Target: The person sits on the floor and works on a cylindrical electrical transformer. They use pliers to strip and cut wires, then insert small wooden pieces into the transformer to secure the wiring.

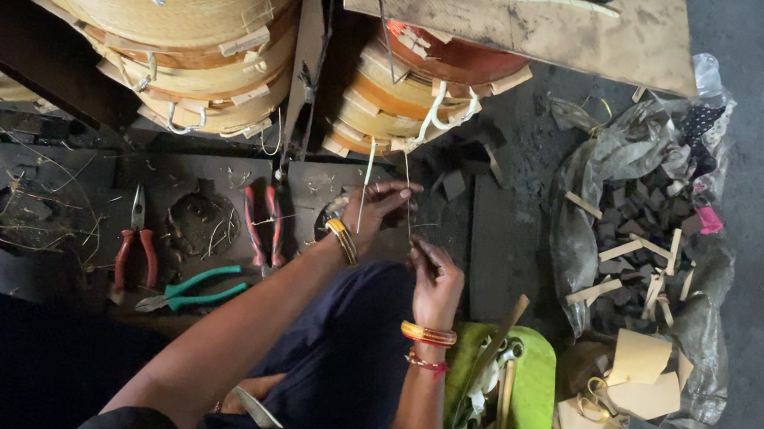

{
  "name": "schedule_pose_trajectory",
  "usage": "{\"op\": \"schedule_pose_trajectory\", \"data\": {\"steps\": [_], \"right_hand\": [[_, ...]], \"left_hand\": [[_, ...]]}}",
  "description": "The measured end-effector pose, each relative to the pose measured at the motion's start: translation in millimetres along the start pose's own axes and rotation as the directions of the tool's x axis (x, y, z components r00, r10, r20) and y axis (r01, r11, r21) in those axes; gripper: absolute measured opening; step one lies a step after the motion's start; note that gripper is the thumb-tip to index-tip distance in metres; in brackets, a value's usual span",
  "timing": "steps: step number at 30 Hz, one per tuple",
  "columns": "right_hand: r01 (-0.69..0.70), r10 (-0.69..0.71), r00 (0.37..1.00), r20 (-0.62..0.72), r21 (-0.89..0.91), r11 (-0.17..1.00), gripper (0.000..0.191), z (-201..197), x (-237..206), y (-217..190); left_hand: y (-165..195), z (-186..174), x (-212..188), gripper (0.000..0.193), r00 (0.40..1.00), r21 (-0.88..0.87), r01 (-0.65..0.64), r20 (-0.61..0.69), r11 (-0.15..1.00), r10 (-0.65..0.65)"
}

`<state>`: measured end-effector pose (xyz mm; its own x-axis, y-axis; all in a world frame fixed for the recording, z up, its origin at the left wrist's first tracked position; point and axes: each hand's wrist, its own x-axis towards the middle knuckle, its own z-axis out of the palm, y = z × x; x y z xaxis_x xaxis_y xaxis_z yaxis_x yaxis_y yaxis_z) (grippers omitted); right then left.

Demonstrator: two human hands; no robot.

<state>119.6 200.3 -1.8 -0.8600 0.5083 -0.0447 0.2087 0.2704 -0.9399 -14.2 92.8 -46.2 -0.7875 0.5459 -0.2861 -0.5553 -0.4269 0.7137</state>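
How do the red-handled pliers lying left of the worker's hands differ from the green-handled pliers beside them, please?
The red-handled pliers lie nearly upright in the head view, nose pointing away from the person; the green-handled pliers lie slanted, nose toward the lower left. The red pair's handles bow outward and stand apart; the green pair's handles run straighter and closer together. The red pair has a long thin nose, while the green pair's nose looks shorter. Both rest untouched on the dark work surface, clear of both hands.

Dim, warm light from above; deep shadow lower left, mild softness.

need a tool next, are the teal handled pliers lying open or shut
Open: the teal-handled pliers lie flat on the dark mat, handles splayed apart.
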Motion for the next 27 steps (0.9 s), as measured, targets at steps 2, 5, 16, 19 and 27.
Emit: {"op": "schedule_pose_trajectory", "data": {"steps": [2,5,16,19,27], "right_hand": [[0.013,-0.013,1.0,-0.02,-0.006,1.0,0.02,1.9,0.6,2.1],[-0.006,0.005,0.998,-0.059,-0.005,1.0,0.021,5.6,5.2,1.9],[0.196,-0.219,0.964,-0.148,-0.156,0.968,0.024,42.6,99.1,-42.4],[0.095,-0.08,0.995,-0.062,0.302,0.949,0.023,58.8,119.3,-50.8],[0.368,-0.43,0.897,-0.106,-0.361,0.857,0.022,37.3,98.5,-53.2]], "left_hand": [[-0.2,0.2,-0.3,0.024,1.0,0.014,-0.003,-0.004,1.0,0.003],[-1.0,0.9,-0.4,0.024,0.999,0.045,-0.039,-0.01,0.998,0.04],[-7.5,-16.1,-2.3,0.031,0.987,0.008,0.029,-0.155,1.0,-0.027],[-5.2,-21.7,-4.3,0.035,0.997,-0.056,0.032,-0.071,0.998,-0.036],[5.5,-16.2,-0.7,0.042,0.989,-0.042,0.098,-0.109,0.994,-0.102]]}}
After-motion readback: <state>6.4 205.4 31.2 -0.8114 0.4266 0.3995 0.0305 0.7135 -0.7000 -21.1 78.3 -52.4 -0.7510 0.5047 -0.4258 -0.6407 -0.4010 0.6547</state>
